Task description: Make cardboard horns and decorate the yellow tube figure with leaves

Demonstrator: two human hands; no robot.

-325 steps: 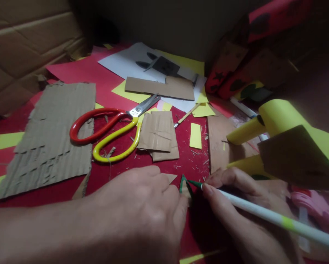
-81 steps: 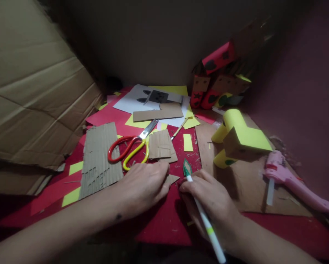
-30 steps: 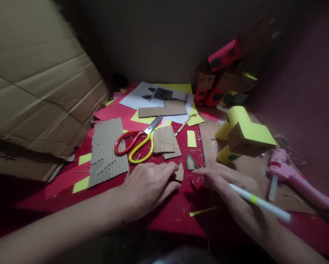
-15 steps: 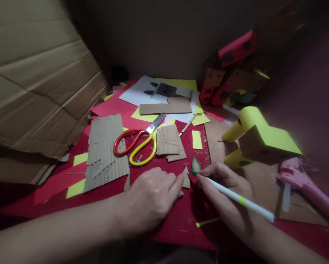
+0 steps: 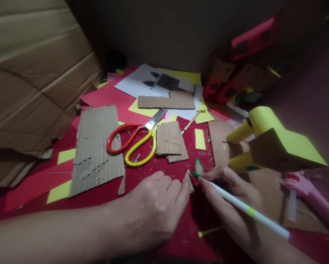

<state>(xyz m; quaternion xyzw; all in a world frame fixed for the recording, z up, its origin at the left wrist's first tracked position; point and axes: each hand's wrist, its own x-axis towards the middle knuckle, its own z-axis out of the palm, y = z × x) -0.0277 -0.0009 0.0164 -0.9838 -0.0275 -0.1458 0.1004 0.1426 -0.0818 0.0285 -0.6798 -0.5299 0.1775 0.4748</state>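
Small brown card point(image 5: 192, 187): at the left hand's fingertips, close to the pen's green tip.
Left hand point(image 5: 164, 205): curled up, holding the small brown card.
Right hand point(image 5: 233, 198): pinching the white pen point(image 5: 236, 201).
Green-edged leaf point(image 5: 199, 168): just past the right hand's fingertips.
Scissors point(image 5: 151, 124): beyond the left hand.
Yellow paper toy point(image 5: 296, 145): beyond the right hand, to its right.
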